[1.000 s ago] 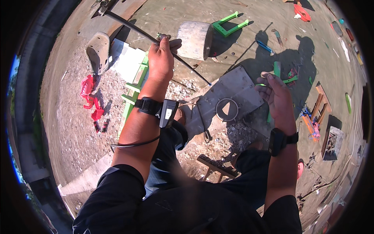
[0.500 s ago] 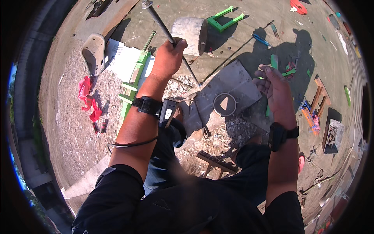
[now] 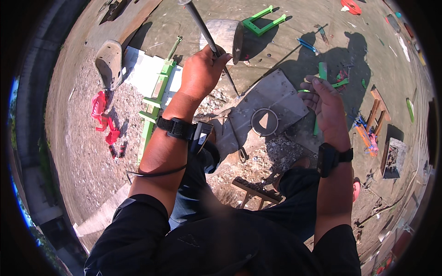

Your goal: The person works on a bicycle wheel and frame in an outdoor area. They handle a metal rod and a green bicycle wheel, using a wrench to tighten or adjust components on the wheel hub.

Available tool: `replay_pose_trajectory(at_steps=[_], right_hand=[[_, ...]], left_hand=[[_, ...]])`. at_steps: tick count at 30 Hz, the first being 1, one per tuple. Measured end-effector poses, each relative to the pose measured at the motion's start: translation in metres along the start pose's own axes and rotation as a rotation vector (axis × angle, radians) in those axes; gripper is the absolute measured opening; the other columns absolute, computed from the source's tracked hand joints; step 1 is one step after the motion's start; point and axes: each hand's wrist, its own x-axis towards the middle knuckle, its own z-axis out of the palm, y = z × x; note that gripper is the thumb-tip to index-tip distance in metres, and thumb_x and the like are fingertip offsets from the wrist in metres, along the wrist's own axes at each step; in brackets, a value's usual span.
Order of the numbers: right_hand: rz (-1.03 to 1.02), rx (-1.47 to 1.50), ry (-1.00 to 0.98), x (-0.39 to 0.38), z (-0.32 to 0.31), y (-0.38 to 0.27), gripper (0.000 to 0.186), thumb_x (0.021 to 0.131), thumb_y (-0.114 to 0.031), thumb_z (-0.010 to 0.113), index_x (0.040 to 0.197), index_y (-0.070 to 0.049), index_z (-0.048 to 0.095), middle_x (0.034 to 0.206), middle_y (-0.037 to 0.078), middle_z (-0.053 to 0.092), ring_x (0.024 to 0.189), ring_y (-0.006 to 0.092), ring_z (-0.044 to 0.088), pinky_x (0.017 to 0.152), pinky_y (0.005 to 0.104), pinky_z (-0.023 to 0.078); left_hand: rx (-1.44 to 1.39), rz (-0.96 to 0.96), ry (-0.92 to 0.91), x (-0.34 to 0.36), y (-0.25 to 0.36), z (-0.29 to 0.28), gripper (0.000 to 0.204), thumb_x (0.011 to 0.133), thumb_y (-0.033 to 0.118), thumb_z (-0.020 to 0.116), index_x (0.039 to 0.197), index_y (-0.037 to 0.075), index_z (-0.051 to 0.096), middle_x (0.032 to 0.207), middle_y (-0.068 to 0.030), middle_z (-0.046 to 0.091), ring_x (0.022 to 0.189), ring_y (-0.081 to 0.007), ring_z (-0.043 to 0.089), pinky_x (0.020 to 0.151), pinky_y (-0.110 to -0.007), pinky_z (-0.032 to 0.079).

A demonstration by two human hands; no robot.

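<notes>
My left hand is closed round a long dark metal rod, which has a wide round end at the top. The rod leans, and its thin lower tip comes down by the edge of a flat grey plate; whether it touches the plate I cannot tell. On that plate lies a round metal ring with a pale triangular patch inside it. My right hand hangs over the plate's right side, palm turned inward, fingers loosely curled and apart, with nothing visible in it.
Left of the plate lies a long green frame beside white sheets, with red plastic pieces farther left. A log-like block and a green bracket stand ahead. Below is a small wooden stool; to the right, a wooden frame.
My left hand has shifted slightly right and down with the rod, whose upper end has moved right. My right hand has barely moved and stays open.
</notes>
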Motion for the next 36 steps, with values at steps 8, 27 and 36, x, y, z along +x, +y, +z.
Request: replay_pose_trajectory(at_steps=[8, 27, 36], right_hand=[[-0.005, -0.001, 0.006, -0.004, -0.001, -0.004, 0.032, 0.1, -0.024, 0.054, 0.119, 0.0, 0.059, 0.101, 0.01, 0.069, 0.086, 0.017, 0.069, 0.072, 0.0259, 0.053], [-0.049, -0.019, -0.012, -0.006, 0.0, -0.003, 0.033, 0.099, -0.025, 0.055, 0.12, -0.001, 0.06, 0.102, 0.009, 0.068, 0.085, 0.0166, 0.068, 0.073, 0.0267, 0.052], [-0.688, -0.412, -0.106, -0.043, 0.056, -0.049, 0.049, 0.095, -0.027, 0.061, 0.132, 0.005, 0.053, 0.12, 0.016, 0.063, 0.105, 0.0221, 0.064, 0.086, 0.0308, 0.051]], left_hand=[[0.027, 0.012, 0.056, 0.001, -0.003, 0.005, 0.03, 0.09, 0.028, 0.069, 0.1, -0.001, 0.066, 0.083, -0.0177, 0.069, 0.076, -0.029, 0.068, 0.071, -0.037, 0.051], [-0.056, 0.107, 0.082, 0.0, 0.008, 0.015, 0.023, 0.091, 0.025, 0.068, 0.1, 0.004, 0.065, 0.081, -0.0145, 0.069, 0.074, -0.0267, 0.068, 0.067, -0.035, 0.051], [-0.102, 0.364, -0.212, -0.024, 0.033, 0.04, 0.02, 0.093, 0.024, 0.066, 0.104, 0.007, 0.062, 0.084, -0.0158, 0.066, 0.077, -0.0363, 0.065, 0.067, -0.038, 0.051]])
